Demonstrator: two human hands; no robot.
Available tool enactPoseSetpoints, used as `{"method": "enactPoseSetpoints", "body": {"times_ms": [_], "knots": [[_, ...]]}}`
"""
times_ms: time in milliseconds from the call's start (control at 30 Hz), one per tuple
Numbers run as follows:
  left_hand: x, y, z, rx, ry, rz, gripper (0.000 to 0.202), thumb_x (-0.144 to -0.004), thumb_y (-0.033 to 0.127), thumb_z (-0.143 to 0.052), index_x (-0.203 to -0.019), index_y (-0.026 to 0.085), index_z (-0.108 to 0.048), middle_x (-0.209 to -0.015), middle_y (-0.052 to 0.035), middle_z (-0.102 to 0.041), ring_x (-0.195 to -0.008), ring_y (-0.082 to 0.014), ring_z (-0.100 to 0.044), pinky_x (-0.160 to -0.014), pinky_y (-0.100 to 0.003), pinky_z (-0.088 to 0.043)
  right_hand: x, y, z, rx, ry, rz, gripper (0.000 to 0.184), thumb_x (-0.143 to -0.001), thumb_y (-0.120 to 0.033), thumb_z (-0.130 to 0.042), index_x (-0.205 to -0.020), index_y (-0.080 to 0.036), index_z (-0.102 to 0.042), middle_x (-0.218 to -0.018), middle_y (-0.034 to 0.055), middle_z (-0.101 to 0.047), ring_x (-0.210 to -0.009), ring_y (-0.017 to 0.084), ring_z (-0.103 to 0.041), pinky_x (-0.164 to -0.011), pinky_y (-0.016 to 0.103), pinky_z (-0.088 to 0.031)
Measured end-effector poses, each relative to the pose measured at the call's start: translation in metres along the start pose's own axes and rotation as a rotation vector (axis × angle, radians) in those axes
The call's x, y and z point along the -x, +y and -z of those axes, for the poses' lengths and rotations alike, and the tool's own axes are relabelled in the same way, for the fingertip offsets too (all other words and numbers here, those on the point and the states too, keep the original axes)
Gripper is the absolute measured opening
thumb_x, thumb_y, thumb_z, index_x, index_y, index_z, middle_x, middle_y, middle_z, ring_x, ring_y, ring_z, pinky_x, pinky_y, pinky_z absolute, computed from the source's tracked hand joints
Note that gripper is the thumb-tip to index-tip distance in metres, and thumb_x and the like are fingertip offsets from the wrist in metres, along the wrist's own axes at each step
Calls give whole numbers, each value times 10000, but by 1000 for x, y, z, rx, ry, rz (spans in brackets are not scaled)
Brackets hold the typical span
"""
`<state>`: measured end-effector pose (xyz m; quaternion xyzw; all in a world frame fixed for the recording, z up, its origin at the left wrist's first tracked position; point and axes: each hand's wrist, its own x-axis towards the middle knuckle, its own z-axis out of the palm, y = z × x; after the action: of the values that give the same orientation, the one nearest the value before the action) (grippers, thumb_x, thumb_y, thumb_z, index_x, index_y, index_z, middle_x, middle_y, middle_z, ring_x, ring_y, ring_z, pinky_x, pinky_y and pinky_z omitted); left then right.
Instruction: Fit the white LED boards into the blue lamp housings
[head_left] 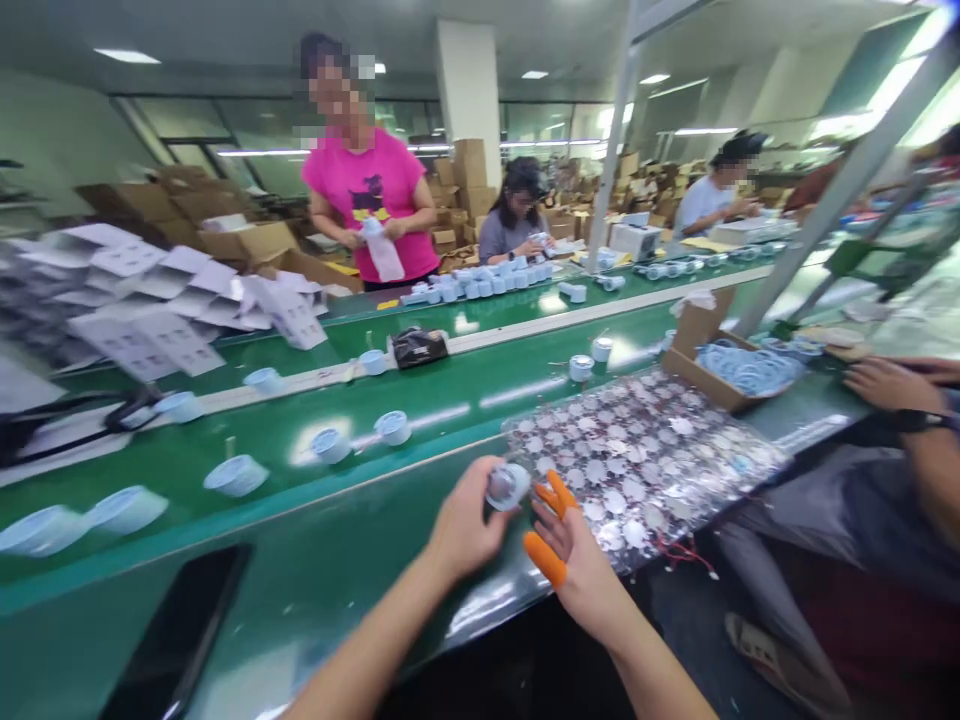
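Note:
My left hand [469, 510] grips a small round pale-blue and silver cup-shaped part [506, 487] by its side. My right hand [577, 575] is just beside it, fingers spread and holding nothing, with orange finger cots [551, 515] on two fingers. To the right of my hands lies a wide heap of clear plastic bags holding silver discs [645, 460], with thin red wires at its near edge. Several similar pale-blue round parts [392, 428] stand on the green conveyor belt [300, 480] ahead of my left hand.
A black phone [176, 630] lies on the near bench. A cardboard box of coiled blue cables [750, 368] stands beyond the bag heap. A seated co-worker's hand [892, 385] rests at the right. Stacked white cartons [150, 300] stand at the left, and several people work along the far belt.

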<state>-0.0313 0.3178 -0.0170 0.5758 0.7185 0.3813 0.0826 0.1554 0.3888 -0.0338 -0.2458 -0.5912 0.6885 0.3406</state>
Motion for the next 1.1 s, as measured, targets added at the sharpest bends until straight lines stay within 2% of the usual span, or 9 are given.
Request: {"method": "enactPoseSetpoints", "body": {"times_ms": [133, 200, 367, 467, 567, 700, 867, 1000, 1100], "knots": [[-98, -69, 37, -386, -39, 178, 492, -902, 425, -537, -1318, 163, -526, -1408, -176, -510, -1289, -348, -526, -1104, -498, -422, -30, -18, 97, 508, 160, 12, 421, -852, -401, -696, -1209, -179, -689, -1109, 123, -757, -927, 234, -744, -813, 382, -625], [-133, -99, 53, -597, -71, 343, 536, -905, 513, -514, -1319, 175, -554, -1475, -209, -443, -1327, -442, -473, -1072, -598, -401, -50, -37, 151, 778, 300, -23, 333, -862, -347, -650, -1123, -154, -727, -966, 102, -780, -833, 226, -746, -787, 374, -618], [-153, -137, 81, -708, -250, 435, 662, -918, 632, -431, -1385, 170, -519, -1488, -205, -471, -1309, -468, -479, -1049, -692, -338, -112, -65, 242, 1079, 473, -108, 287, -839, -264, -672, -1065, -100, -740, -984, 160, -749, -953, 283, -717, -919, 421, -540], [-140, -146, 94, -781, -233, 552, 834, -850, 694, -476, -1443, 109, -430, -1475, -261, -478, -1307, -495, -478, -1029, -642, -386, -142, -60, 258, 1209, 468, -164, 277, -876, -295, -702, -1084, -113, -704, -1089, 143, -713, -1054, 267, -667, -983, 450, -494], [-119, -150, 110, -756, -278, 692, 807, -853, 654, -431, -1320, 2, -514, -1269, -321, -601, -1134, -481, -606, -899, -531, -498, -158, -50, 263, 1284, 445, -217, 244, -927, -357, -678, -1048, -146, -677, -1105, 85, -694, -1013, 217, -657, -942, 438, -514], [-77, -132, 123, -713, -220, 471, 711, -895, 509, -355, -1389, 13, -477, -1198, -272, -609, -1061, -402, -642, -895, -460, -511, -153, -42, 264, 1324, 429, -194, 195, -859, -266, -705, -994, -127, -683, -992, 110, -710, -916, 231, -669, -854, 368, -516], [6, -96, 99, -466, -176, 241, 703, -851, 511, -473, -1469, 177, -471, -1206, -164, -626, -979, -338, -685, -851, -429, -569, -114, -32, 256, 1367, 346, -27, 137, -817, -183, -642, -945, -166, -687, -1064, 124, -691, -1055, 266, -635, -962, 370, -456], [64, -81, 74, -235, -97, 227, 548, -772, 496, -643, -1275, 278, -637, -1230, -93, -685, -1113, -353, -669, -959, -469, -570, -96, -32, 258, 1374, 242, 26, 120, -753, -176, -686, -871, -195, -696, -1110, 103, -691, -1094, 250, -631, -969, 342, -455], [84, -68, 67, -105, -76, 247, 513, -773, 526, -679, -1239, 312, -679, -1244, -74, -680, -1019, -316, -701, -880, -430, -610, -101, -38, 264, 1376, 207, -4, 141, -729, -219, -733, -867, -203, -707, -1020, 79, -729, -936, 233, -671, -850, 324, -491]]}}
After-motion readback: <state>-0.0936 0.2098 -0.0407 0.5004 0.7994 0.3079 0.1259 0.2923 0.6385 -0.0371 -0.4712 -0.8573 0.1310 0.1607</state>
